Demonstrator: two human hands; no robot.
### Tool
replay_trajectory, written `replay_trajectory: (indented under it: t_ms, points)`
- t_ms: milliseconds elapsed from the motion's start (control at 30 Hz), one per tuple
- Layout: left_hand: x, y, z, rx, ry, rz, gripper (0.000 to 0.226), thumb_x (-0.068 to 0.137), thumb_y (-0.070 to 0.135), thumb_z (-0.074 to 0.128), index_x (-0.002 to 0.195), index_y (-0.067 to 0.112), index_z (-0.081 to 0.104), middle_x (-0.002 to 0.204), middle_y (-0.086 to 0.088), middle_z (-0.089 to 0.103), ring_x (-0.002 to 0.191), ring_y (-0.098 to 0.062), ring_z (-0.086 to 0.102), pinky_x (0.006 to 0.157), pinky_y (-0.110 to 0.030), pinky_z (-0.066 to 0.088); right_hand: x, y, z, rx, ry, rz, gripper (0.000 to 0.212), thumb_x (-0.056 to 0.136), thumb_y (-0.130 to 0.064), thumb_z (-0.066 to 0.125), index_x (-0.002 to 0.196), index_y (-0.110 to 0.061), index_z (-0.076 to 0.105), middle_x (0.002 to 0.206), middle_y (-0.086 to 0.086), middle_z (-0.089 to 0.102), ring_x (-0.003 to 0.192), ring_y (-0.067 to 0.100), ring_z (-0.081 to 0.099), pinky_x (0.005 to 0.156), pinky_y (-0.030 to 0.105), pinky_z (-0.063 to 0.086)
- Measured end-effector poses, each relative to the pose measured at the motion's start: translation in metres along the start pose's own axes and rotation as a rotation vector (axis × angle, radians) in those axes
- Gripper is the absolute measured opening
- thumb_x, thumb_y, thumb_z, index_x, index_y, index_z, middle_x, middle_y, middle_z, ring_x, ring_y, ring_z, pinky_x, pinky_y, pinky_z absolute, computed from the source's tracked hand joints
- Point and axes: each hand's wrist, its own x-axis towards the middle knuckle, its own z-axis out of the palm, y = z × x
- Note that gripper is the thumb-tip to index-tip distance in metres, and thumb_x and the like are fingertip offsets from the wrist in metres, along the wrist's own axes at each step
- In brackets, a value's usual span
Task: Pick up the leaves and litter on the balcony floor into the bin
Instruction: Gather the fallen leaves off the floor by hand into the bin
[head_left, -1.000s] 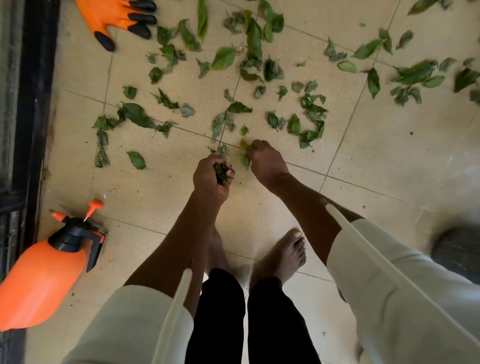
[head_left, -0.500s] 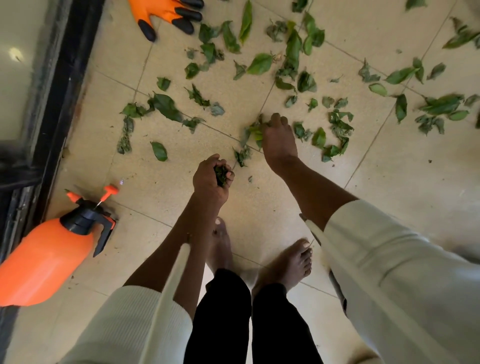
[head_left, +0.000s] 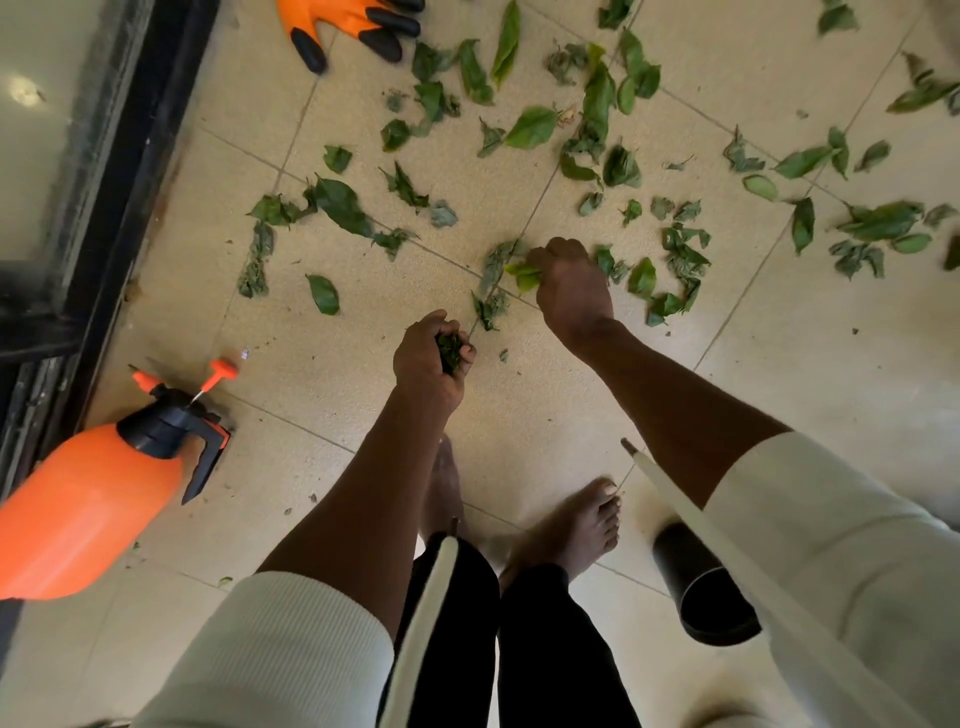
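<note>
Head view, left to right: an orange spray bottle (head_left: 78, 509) lay on the tiled floor (head_left: 322, 374) and an orange glove (head_left: 343, 26) sat farther up. Left hand (head_left: 431, 358) was curled round a wad of picked leaves (head_left: 449, 351). Right hand (head_left: 569, 283) pinched a pale leaf (head_left: 522, 273) at the floor. Loose leaves (head_left: 597, 109) lay scattered ahead, and a dark bin (head_left: 701, 592) stood at lower right.
</note>
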Motion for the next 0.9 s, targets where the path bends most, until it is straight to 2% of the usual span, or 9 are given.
replay_trajectory:
  t_ms: [100, 167, 333, 467, 567, 633, 733, 833, 900]
  points:
    - [-0.002, -0.003, -0.001, 0.005, 0.008, -0.002, 0.029, 0.093, -0.002, 0.046, 0.118, 0.009, 0.054, 0.079, -0.007, 0.053, 0.060, -0.015, 0.051, 0.043, -0.020, 0.041, 0.014, -0.011, -0.001, -0.070, -0.168, -0.125, 0.060, 0.091, 0.006, 0.047, 0.148, -0.013, 0.039, 0.127, 0.022, 0.053, 0.115, 0.038, 0.050, 0.082, 0.045, 0.051]
    - [-0.002, -0.002, 0.000, 0.008, 0.007, 0.004, 0.028, 0.093, -0.002, 0.046, 0.117, 0.009, 0.054, 0.078, -0.007, 0.053, 0.060, -0.015, 0.051, 0.043, -0.020, 0.041, 0.022, -0.017, 0.006, -0.153, -0.246, -0.145, 0.069, 0.092, 0.004, 0.051, 0.153, -0.017, 0.027, 0.135, 0.022, 0.041, 0.118, 0.038, 0.047, 0.085, 0.046, 0.052]
    - [-0.003, 0.000, -0.002, 0.020, 0.006, 0.010, 0.022, 0.093, -0.002, 0.045, 0.108, 0.010, 0.056, 0.076, -0.006, 0.053, 0.058, -0.014, 0.051, 0.043, -0.019, 0.041, 0.017, -0.024, 0.024, -0.226, -0.230, -0.097, 0.067, 0.087, -0.003, 0.057, 0.149, -0.011, 0.032, 0.143, 0.023, 0.028, 0.125, 0.038, 0.037, 0.096, 0.047, 0.049]
    - [-0.004, 0.002, -0.005, -0.002, 0.023, 0.009, 0.021, 0.093, -0.001, 0.046, 0.109, 0.010, 0.056, 0.075, -0.006, 0.053, 0.058, -0.014, 0.050, 0.042, -0.019, 0.041, 0.006, -0.029, 0.024, -0.104, -0.281, -0.032, 0.080, 0.082, -0.034, 0.063, 0.151, -0.013, 0.028, 0.156, 0.019, 0.010, 0.143, 0.038, 0.016, 0.111, 0.051, 0.036]
    - [-0.005, 0.002, -0.003, -0.003, 0.031, 0.017, 0.022, 0.093, -0.001, 0.045, 0.109, 0.009, 0.056, 0.074, -0.006, 0.052, 0.058, -0.015, 0.050, 0.042, -0.019, 0.041, -0.002, -0.032, 0.029, -0.128, -0.345, -0.063, 0.094, 0.081, -0.051, 0.068, 0.156, -0.025, 0.017, 0.162, 0.015, -0.007, 0.149, 0.037, 0.001, 0.114, 0.053, 0.027]
    - [-0.007, 0.001, -0.002, 0.003, 0.026, 0.019, 0.019, 0.093, -0.001, 0.045, 0.104, 0.010, 0.056, 0.075, -0.006, 0.052, 0.058, -0.014, 0.050, 0.043, -0.019, 0.040, -0.009, -0.034, 0.037, -0.212, -0.347, -0.129, 0.086, 0.084, -0.049, 0.068, 0.155, -0.030, 0.022, 0.163, 0.015, -0.005, 0.150, 0.036, 0.000, 0.114, 0.054, 0.027]
    - [-0.007, -0.001, -0.001, 0.004, 0.016, 0.026, 0.021, 0.092, -0.003, 0.044, 0.102, 0.010, 0.056, 0.078, -0.007, 0.052, 0.059, -0.015, 0.049, 0.043, -0.019, 0.040, -0.022, -0.035, 0.044, -0.272, -0.304, -0.201, 0.057, 0.094, -0.019, 0.058, 0.148, -0.017, 0.040, 0.162, 0.019, 0.009, 0.149, 0.039, 0.009, 0.111, 0.050, 0.035]
    - [-0.007, -0.003, -0.001, 0.012, 0.017, 0.020, 0.023, 0.091, -0.005, 0.044, 0.105, 0.010, 0.055, 0.078, -0.008, 0.052, 0.059, -0.015, 0.049, 0.043, -0.020, 0.040, -0.032, -0.030, 0.045, -0.296, -0.254, -0.214, 0.038, 0.093, -0.005, 0.050, 0.130, -0.002, 0.057, 0.151, 0.021, 0.033, 0.139, 0.037, 0.032, 0.094, 0.044, 0.054]
    - [-0.009, -0.005, -0.002, 0.031, 0.019, 0.021, 0.023, 0.092, -0.005, 0.044, 0.106, 0.010, 0.056, 0.077, -0.008, 0.052, 0.059, -0.015, 0.049, 0.043, -0.020, 0.040, -0.036, -0.025, 0.044, -0.330, -0.246, -0.249, 0.033, 0.092, -0.003, 0.046, 0.121, 0.001, 0.061, 0.137, 0.020, 0.047, 0.126, 0.035, 0.044, 0.084, 0.040, 0.056]
